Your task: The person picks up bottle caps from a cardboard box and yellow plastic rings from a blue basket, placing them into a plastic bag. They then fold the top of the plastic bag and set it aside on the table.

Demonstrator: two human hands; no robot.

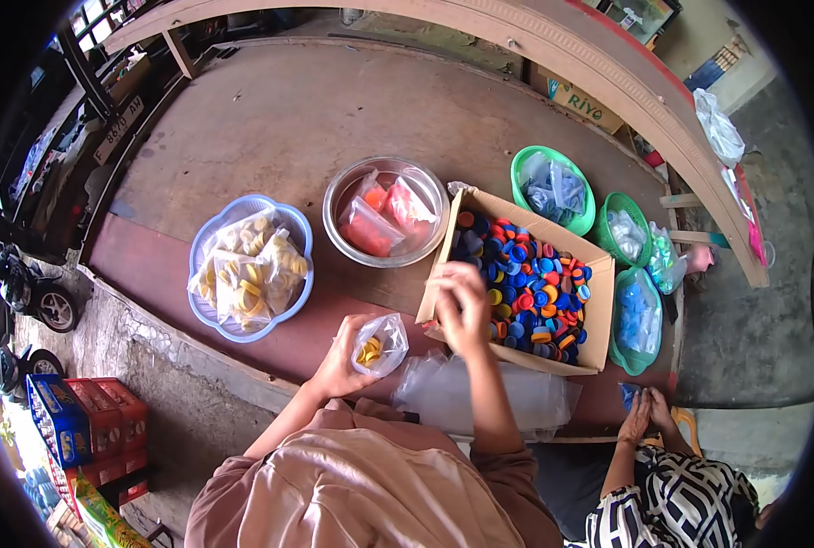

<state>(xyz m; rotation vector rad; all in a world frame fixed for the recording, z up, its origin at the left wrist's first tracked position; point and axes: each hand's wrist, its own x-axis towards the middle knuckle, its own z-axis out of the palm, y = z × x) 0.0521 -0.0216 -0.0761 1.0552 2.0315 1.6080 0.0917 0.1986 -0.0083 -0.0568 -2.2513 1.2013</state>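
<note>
Yellow caps (370, 352), only a few, sit inside a clear bag (391, 345) over the near edge of the surface (270, 119). Bagging looks partway along: filled bags lie in the blue basket (213, 318), the metal bowl (334, 215) and the green baskets (520, 183), sorted mostly by colour. The box (600, 315) holds plenty of loose mixed caps (539, 292), and flat bags (544, 402), apparently unused, lie on its near side, so a good deal seems left.

The left hand (338, 356) is clamped on the bag, fingers and thumb wrapped round its side, with the mouth facing up. The right hand (464, 306) is raised at the box's left edge, its fingers bent; whether they are together on a cap or slightly apart, I cannot tell. At the right, another person's hands (642, 417) are close together by a blue packet (628, 395).
</note>
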